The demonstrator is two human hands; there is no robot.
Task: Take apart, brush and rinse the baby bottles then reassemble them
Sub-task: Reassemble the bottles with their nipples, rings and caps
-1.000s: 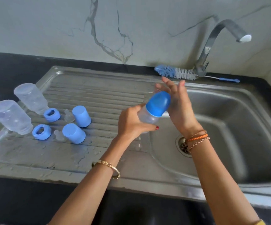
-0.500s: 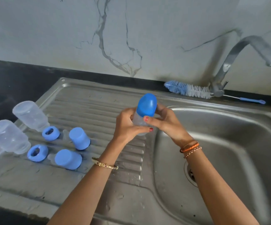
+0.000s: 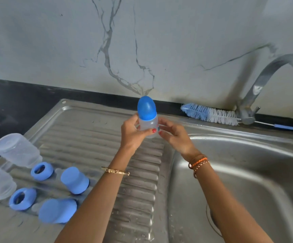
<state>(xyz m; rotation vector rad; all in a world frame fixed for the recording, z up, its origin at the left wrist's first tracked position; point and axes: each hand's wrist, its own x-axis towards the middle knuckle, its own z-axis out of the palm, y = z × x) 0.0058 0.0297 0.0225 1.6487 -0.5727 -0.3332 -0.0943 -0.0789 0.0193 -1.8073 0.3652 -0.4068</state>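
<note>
**Both hands hold one small bottle up over the draining board**

The small clear plastic baby bottle with the blue dome cap [image 3: 147,118] stands upright in the air, above the ribbed steel draining board [image 3: 96,137], just at the 9 o'clock edge of the steel sink bowl [image 3: 247,172]. The left hand [image 3: 131,135] wraps its fingers round the clear body from 9 o'clock, so its grip is grasping the bottle. The right hand [image 3: 175,137] pinches the same body from 3 o'clock with thumb and fingertips, so that grip is grasping it too. Two hands keep a wet, slippery bottle from tipping. The cap is on, so I think this bottle is put back together and may be set down next.

At 8 o'clock from the hands, more parts wait on the board: two clear plastic bottle bodies lying mouth-down [image 3: 17,151], two blue screw rings [image 3: 42,171] and two blue dome caps [image 3: 74,180]. These look not yet rebuilt, so much of the job seems left.

At 2 o'clock, the long blue-and-white bottle brush [image 3: 210,114] lies along the back edge, beside the bent steel tap [image 3: 251,102]. No water can be seen coming out.

Nothing blocks the board under the bottle. The loose parts are well apart from it.
</note>
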